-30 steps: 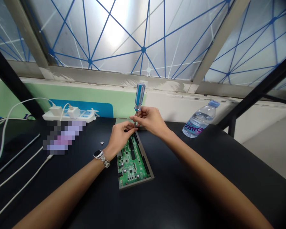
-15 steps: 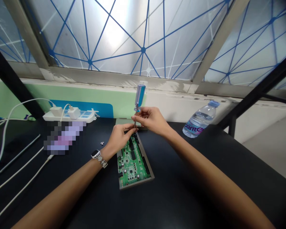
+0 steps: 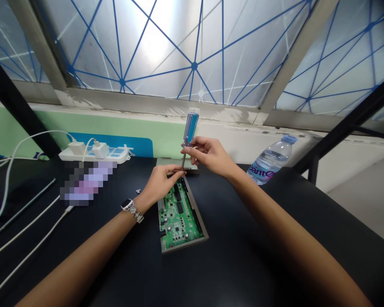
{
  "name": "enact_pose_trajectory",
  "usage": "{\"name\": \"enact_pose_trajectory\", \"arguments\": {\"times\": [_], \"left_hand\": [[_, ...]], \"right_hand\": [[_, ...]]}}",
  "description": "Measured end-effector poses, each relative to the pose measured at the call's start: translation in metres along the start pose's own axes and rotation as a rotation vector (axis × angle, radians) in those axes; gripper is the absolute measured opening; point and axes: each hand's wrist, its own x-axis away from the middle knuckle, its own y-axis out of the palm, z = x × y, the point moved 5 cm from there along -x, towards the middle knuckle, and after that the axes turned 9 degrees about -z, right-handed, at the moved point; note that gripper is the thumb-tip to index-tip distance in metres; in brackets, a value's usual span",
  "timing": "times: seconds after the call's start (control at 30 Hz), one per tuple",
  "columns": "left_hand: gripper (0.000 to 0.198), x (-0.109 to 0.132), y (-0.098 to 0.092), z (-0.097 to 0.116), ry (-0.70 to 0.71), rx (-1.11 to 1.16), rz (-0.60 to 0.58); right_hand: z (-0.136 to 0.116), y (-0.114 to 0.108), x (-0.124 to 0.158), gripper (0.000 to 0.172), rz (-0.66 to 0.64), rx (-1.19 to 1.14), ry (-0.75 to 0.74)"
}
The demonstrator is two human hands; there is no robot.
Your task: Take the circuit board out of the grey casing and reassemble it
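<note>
A screwdriver (image 3: 191,126) with a clear and blue handle stands nearly upright, leaning slightly right, over the far end of a green circuit board (image 3: 179,221) set in a metal frame. My right hand (image 3: 209,154) pinches it at the lower end of the handle, where the shaft begins. Lower down, the thumb and fingertips of my left hand (image 3: 163,182) close around the shaft close to the tip. Those fingers hide the tip and whatever it touches. A few small screws (image 3: 138,191) lie on the black table left of the board.
A flat metal plate (image 3: 192,166) lies behind the board. To the right stands a water bottle (image 3: 272,160), tilted in view. A white power strip (image 3: 115,154) with plugged chargers is at the back left, and white cables (image 3: 28,230) run across the table's left side.
My right hand has moved from the shaft up to the base of the handle. The screwdriver leans slightly more to the right. My left hand stays at the shaft.
</note>
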Motion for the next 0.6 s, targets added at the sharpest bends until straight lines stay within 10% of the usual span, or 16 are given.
{"name": "enact_pose_trajectory", "arguments": {"times": [0.17,0.37,0.6], "left_hand": [[0.024,0.007,-0.036,0.019,0.092,-0.53,-0.003],[0.013,0.027,-0.095,-0.008,-0.228,-0.686,-0.202],[0.012,0.039,-0.107,-0.015,-0.392,-0.755,-0.284]], "right_hand": [[-0.008,-0.001,0.004,0.025,0.181,0.209,-0.044],[-0.013,0.001,0.007,0.024,0.277,0.387,0.027],[-0.015,0.003,0.009,0.026,0.324,0.431,0.009]]}}
